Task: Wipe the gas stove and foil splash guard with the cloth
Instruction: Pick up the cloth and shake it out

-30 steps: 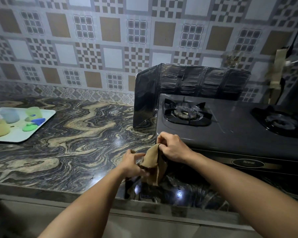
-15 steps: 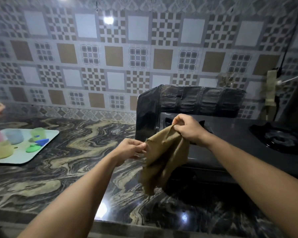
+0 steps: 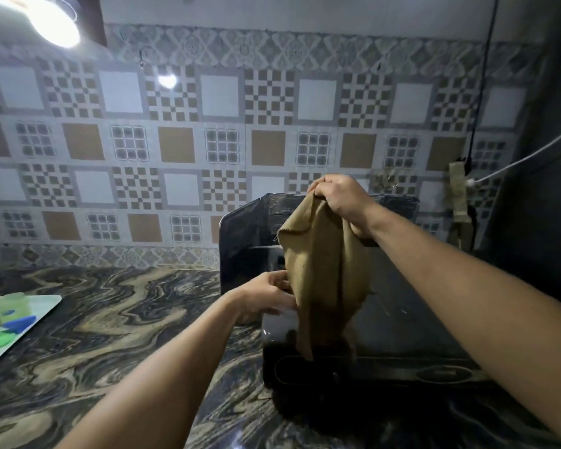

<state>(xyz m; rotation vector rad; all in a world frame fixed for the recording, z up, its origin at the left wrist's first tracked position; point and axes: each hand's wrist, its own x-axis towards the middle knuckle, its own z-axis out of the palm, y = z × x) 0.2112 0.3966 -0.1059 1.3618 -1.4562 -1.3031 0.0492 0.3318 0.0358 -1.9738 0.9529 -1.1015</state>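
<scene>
- Head view: the right hand (image 3: 340,202) grips the top of the brown cloth (image 3: 321,280) with curled fingers, so it hangs down over the dark gas stove (image 3: 402,335)
- The left hand (image 3: 266,301) pinches the cloth's lower left edge
- The foil splash guard (image 3: 243,247) stands upright behind the cloth
- A white tray (image 3: 42,306) lies at the left of the marbled worktop (image 3: 127,319)

Home kitchen, patterned tiled wall (image 3: 227,131) at the far side, marbled stone countertop (image 3: 117,322) below, dark gas stove (image 3: 402,322) right with foil splash guard (image 3: 246,244) behind, white tray (image 3: 17,322) far left
</scene>
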